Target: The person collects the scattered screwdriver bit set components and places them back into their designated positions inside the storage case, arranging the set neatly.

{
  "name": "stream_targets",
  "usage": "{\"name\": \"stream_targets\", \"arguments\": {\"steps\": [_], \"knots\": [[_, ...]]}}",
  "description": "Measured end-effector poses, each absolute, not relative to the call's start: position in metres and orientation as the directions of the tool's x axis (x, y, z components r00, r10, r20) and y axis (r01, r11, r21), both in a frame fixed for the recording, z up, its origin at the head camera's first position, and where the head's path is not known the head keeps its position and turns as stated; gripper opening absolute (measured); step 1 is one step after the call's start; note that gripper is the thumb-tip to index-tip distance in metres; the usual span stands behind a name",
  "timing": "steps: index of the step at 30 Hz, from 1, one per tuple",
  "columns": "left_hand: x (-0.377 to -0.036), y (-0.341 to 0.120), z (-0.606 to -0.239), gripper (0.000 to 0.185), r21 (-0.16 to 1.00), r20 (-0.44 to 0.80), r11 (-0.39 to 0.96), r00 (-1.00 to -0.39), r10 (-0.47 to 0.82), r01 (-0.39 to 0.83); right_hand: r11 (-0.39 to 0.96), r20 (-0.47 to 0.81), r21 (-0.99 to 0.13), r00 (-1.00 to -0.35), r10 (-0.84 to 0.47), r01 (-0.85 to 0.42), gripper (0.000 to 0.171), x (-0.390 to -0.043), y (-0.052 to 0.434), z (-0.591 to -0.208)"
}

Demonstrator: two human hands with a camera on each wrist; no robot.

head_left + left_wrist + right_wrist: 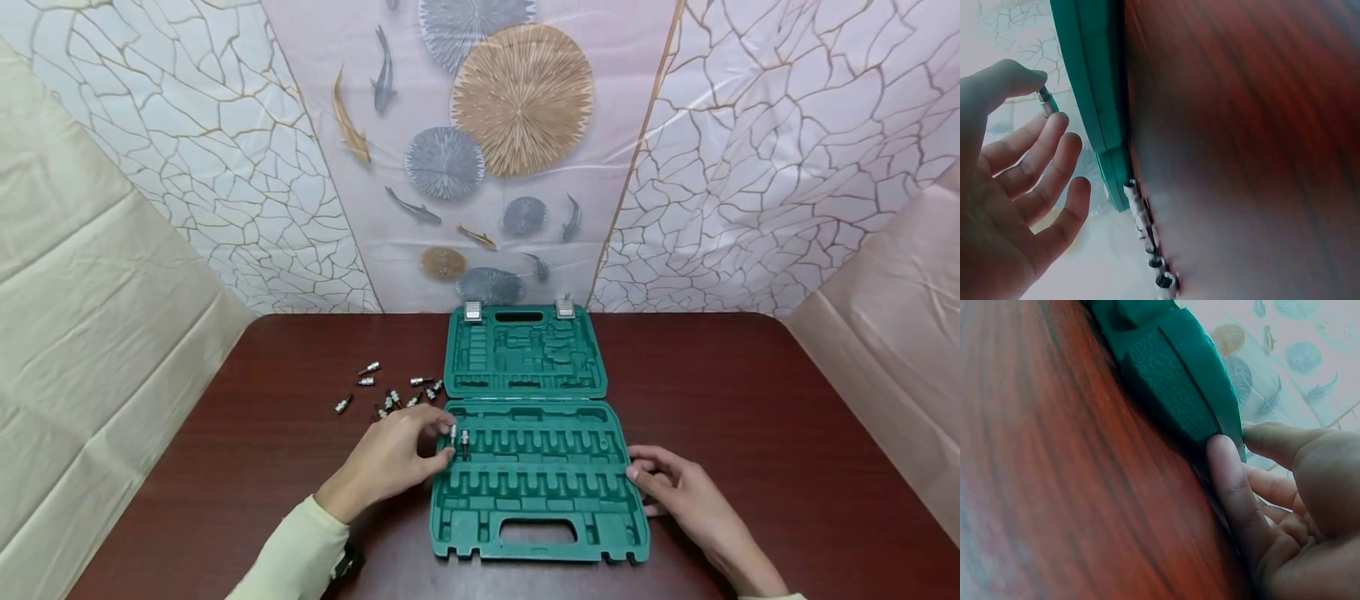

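Observation:
My left hand [392,454] is over the left edge of the green tool case [540,550], pinching a small silver bit socket [1046,103] between thumb and fingertips. In the head view this bit socket [453,433] stands close to the leftmost slot of the upper row. Just right of it, another bit socket [465,443] with a dark tip lies in a slot. At the case's right edge my right hand [686,496] grips the rim between thumb and finger; in the right wrist view these fingers [1225,465] press the case's side wall [1169,387].
Several loose bit sockets [395,398] lie scattered on the dark red wooden table [262,433], left of the case. The case lid [525,387] lies folded back, with two metal latches [472,312] at its far edge. Behind the table hangs a patterned cloth [517,275].

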State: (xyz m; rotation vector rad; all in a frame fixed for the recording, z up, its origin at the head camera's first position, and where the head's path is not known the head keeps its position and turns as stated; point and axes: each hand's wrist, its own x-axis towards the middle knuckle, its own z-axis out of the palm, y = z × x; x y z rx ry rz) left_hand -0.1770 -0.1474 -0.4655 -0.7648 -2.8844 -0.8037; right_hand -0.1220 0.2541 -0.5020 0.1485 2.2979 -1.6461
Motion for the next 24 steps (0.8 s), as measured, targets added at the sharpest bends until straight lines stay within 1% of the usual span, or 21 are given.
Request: {"name": "stream_targets", "arguments": {"steps": [7,11,17,24], "knots": [[-0.181,-0.135,-0.467,0.03,0.526,0.135,0.704,-0.864,0.486,0.478,0.328,-0.319,-0.903,-0.944,-0.084,0.276,0.065,-0.122,0.254,-0.503],[-0.182,-0.13,-0.467,0.032,0.529,0.104,0.705,-0.861,0.498,0.471,0.323,-0.322,-0.903,-0.944,-0.076,0.282,0.064,-0.121,0.254,-0.503],[-0.184,-0.124,-0.467,0.033,0.453,0.095,0.743,-0.856,0.508,0.492,0.318,-0.324,-0.904,-0.943,-0.075,0.285,0.065,-0.122,0.254,-0.505],[-0.186,-0.118,-0.468,0.033,0.353,0.124,0.747,-0.82,0.559,0.563,0.317,-0.324,-0.904,-0.943,-0.072,0.286,0.064,-0.122,0.252,-0.504]]}}
